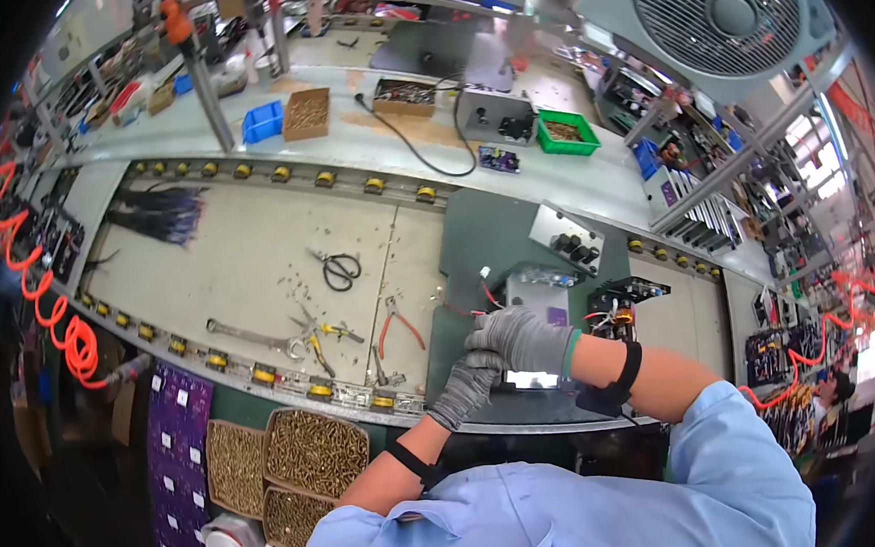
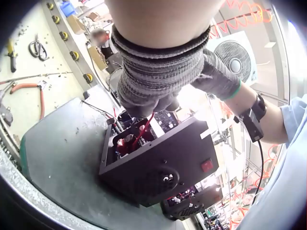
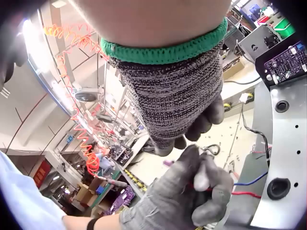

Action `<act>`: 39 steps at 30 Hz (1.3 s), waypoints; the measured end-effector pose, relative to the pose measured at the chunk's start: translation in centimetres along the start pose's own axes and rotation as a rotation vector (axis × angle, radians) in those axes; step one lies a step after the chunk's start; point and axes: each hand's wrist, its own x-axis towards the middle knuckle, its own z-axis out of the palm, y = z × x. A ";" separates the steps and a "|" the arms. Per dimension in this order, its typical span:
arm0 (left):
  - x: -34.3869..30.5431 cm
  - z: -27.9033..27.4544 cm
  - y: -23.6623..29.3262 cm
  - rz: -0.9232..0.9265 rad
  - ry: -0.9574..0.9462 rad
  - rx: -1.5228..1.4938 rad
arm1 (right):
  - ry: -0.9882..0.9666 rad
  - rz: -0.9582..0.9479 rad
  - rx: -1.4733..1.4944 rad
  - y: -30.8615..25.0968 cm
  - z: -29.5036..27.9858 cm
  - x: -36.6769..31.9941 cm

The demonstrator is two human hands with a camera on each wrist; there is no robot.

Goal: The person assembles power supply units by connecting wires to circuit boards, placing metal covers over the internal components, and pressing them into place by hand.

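Both hands wear grey knit gloves and meet over the near edge of an open black metal case [image 2: 163,165], which has a red switch and a round vent. My left hand [image 3: 168,201] grips a red wire [image 3: 247,194] and a blue wire [image 3: 252,180] that lead from a silver panel [image 3: 283,143] with black grommets. The red lead [image 2: 144,128] rises from inside the case to the left fingers. Close against the left hand, my right hand [image 1: 524,340] has its fingers bent downward; I cannot tell what lies between them. A green cuff [image 3: 163,52] rings the right wrist.
Left of the green mat [image 1: 447,348] lie black scissors [image 1: 339,269], a wrench [image 1: 251,333] and red-handled pliers [image 1: 398,326]. Trays of screws [image 1: 316,446] stand below the bench edge. A second case [image 2: 196,201] sits beyond the first. A fan [image 1: 732,15] hangs overhead.
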 end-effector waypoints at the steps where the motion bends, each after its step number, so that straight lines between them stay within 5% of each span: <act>1: 0.4 0.1 -0.1 -0.005 -0.021 0.008 | 0.010 0.021 0.003 0.5 0.6 -0.6; 2: 0.5 0.4 0.4 0.348 0.016 0.477 | 0.033 0.076 0.023 1.0 1.2 -1.4; 4: 0.0 0.9 0.9 0.704 0.032 0.938 | 0.118 0.146 0.056 1.4 2.6 -3.0; 6: -2.8 2.4 6.0 0.267 0.000 0.463 | 0.124 0.225 0.063 1.2 3.6 -4.1; 7: -3.2 2.4 7.0 0.259 -0.017 0.466 | 0.122 0.289 0.059 1.2 4.0 -4.6; 10: -3.6 1.7 8.3 -0.212 -0.161 0.048 | 0.185 0.330 0.078 1.8 5.9 -6.0; 20: -4.1 1.6 9.3 -0.124 -0.176 0.230 | 0.290 0.397 0.203 -0.5 6.3 -7.3; 32: -3.2 0.3 9.3 -0.089 -0.333 0.287 | -0.012 0.293 0.066 0.4 3.7 -7.2; 39: -2.5 0.7 11.5 -0.177 -0.027 0.083 | 0.184 0.553 0.597 2.2 5.3 -5.7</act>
